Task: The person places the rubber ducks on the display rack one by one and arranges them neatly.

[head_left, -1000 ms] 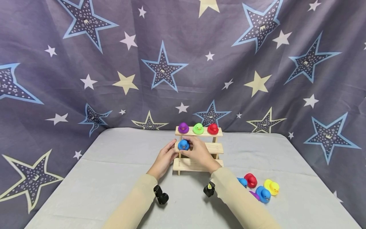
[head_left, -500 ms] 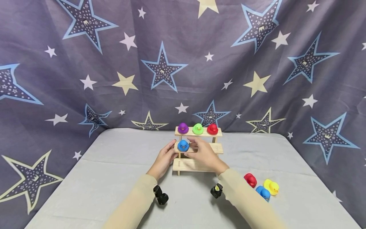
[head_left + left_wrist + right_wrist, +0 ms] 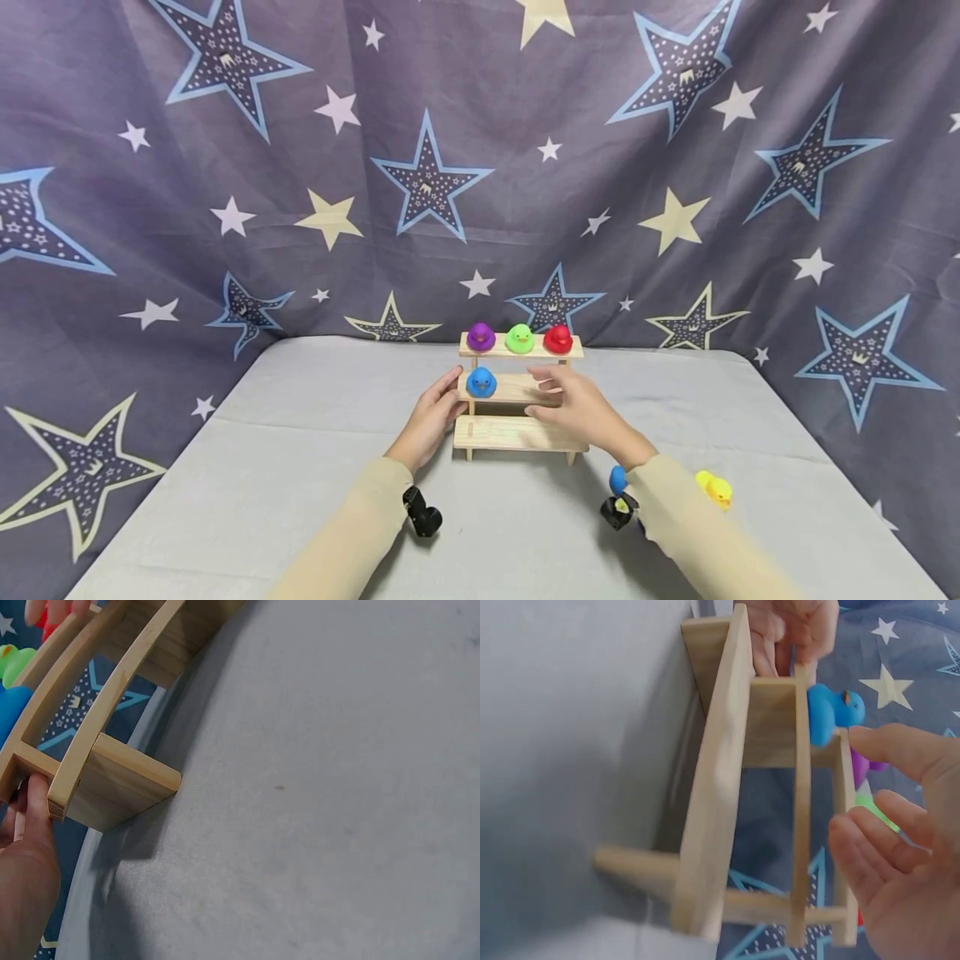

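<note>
A small three-tier wooden shelf [image 3: 501, 432] stands on the table. Its left end is gripped by my left hand [image 3: 429, 419], fingers at the side of the middle tier; the left wrist view shows the same hand [image 3: 30, 847] against the side frame. On the left of the middle tier sits a blue rubber duck [image 3: 481, 382], facing forward. My right hand [image 3: 588, 410], fingers spread and holding nothing, is in front of that tier's right part, apart from the duck. Along the top tier are a purple duck [image 3: 481, 337], a green duck [image 3: 520, 338] and a red duck [image 3: 558, 339].
To the right on the table lie a yellow duck [image 3: 715, 490] and another blue duck [image 3: 618, 479], partly hidden by the right sleeve [image 3: 697, 517]. A grey cloth covers the table [image 3: 300, 467]. Behind hangs a star-patterned curtain [image 3: 450, 167].
My right hand has let go of the blue duck on the middle tier and drawn away to the right. Its sleeve now covers more of the loose ducks. The left hand has stayed put.
</note>
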`<state>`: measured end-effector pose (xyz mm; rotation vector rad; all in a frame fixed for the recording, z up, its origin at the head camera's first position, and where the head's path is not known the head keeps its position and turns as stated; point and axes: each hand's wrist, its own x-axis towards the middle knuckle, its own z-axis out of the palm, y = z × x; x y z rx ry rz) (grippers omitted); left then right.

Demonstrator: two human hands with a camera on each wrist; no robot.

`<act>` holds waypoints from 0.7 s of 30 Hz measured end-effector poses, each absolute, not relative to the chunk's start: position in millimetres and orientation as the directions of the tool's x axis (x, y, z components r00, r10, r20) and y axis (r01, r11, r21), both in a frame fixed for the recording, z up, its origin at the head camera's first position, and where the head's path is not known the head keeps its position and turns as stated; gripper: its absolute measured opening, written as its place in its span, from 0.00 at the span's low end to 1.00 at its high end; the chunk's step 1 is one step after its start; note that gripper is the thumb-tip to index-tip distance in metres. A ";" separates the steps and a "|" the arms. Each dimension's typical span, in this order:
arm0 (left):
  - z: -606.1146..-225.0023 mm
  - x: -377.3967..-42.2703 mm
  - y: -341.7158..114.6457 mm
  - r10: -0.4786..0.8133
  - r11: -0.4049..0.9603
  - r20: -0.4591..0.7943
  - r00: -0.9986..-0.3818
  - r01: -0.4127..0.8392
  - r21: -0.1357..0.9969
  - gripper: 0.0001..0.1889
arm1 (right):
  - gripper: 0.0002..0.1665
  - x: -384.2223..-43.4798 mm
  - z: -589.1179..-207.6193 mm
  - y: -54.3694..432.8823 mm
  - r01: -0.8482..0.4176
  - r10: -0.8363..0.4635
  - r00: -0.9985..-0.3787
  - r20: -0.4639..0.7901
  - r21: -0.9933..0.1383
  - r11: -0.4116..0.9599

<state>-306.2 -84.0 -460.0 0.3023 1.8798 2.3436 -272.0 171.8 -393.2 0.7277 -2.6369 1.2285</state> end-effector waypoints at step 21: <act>-460.4 -307.1 -82.4 0.214 -0.213 0.075 -0.974 0.029 0.977 0.29 | 0.29 -239.9 -391.2 259.4 -0.508 -0.442 -0.856 0.266 -0.584 0.633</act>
